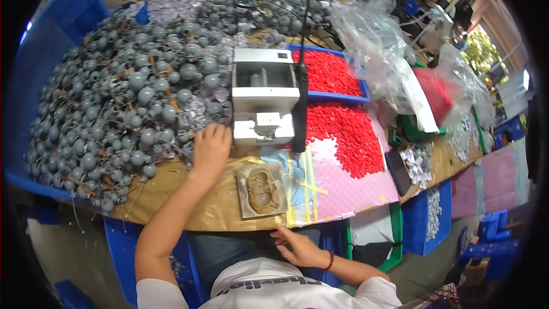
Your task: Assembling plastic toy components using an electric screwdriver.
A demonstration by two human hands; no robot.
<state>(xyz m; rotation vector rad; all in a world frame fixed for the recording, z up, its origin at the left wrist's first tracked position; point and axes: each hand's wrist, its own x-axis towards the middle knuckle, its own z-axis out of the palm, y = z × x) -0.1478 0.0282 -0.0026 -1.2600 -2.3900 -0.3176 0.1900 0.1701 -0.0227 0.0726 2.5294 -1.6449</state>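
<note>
My left hand [210,147] reaches forward onto the table and rests at the near edge of a big heap of grey round-headed parts [126,103], fingers curled down among them; whether it holds one is hidden. Right beside it stands a small white press-like machine [263,94]. My right hand [298,245] lies low by my lap, just under the table's front edge, fingers spread and holding nothing. Between the hands a worn grey pad [261,190] sits on the table.
A pile of small red pieces [346,134] lies right of the machine, with a blue tray [330,74] of more behind it. Clear plastic bags [377,34] sit at the far right. Blue crates [426,217] stand below the table. A black rod [300,100] hangs before the machine.
</note>
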